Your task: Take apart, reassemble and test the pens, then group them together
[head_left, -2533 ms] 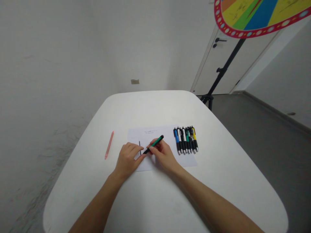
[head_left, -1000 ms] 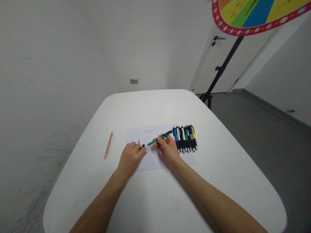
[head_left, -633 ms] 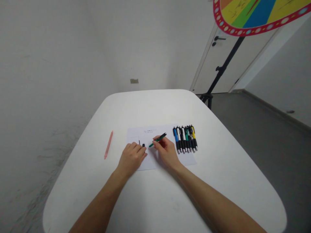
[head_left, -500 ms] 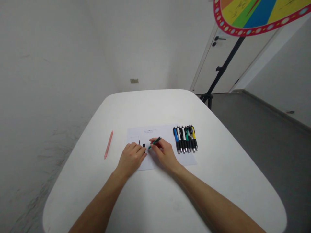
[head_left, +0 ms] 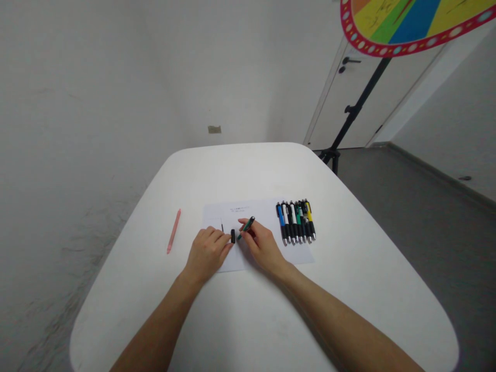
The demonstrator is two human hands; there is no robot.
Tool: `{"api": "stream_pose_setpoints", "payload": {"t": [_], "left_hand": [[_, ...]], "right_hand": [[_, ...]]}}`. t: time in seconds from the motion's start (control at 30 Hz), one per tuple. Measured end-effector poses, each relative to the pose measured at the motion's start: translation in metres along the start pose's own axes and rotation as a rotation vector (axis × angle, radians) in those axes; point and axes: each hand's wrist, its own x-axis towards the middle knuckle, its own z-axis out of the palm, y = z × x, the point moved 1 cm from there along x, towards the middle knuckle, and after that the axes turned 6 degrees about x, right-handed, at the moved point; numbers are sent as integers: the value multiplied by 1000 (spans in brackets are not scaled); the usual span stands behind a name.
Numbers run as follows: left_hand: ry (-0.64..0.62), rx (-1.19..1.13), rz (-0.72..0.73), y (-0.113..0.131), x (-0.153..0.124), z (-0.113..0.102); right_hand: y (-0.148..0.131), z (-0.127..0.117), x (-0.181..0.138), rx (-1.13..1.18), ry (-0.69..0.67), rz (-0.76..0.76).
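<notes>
My right hand pinches a green pen barrel, its lower end pointing toward my left hand. My left hand is closed on a small black pen grip piece held at its fingertips, close to the barrel's tip. Both hands rest over a white sheet of paper on the white table. A thin dark pen refill lies on the paper just beyond my left hand.
A row of several pens in blue, white, green, black and yellow lies on the paper's right part. A pink pen lies alone at the left. A colourful prize wheel on a black stand is behind the table.
The black grip section came off the green pen and stayed in my left hand. My right hand swung the barrel right toward the pen row, then brought it back near the grip.
</notes>
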Motion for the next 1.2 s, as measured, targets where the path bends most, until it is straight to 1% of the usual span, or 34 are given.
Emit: {"api": "stream_pose_setpoints", "payload": {"t": [0.2, 0.4, 0.63, 0.73, 0.9, 1.07, 1.2], "left_hand": [[17, 1, -47, -1, 0, -2], [73, 8, -84, -4, -1, -3], [85, -3, -90, -5, -1, -3], [85, -9, -88, -5, -1, -2], [99, -21, -136, -6, -2, -2], [132, -38, -200, -7, -2, -1], [125, -50, -235, -8, -3, 0]], "right_hand": [[1, -4, 4, 37, 98, 85], [6, -8, 4, -132, 116, 135], [5, -8, 2, -539, 27, 133], [1, -8, 1, -635, -11, 119], [0, -5, -2, -671, -77, 62], [1, -1, -4, -598, -203, -47], [1, 0, -4, -601, -245, -91]]}}
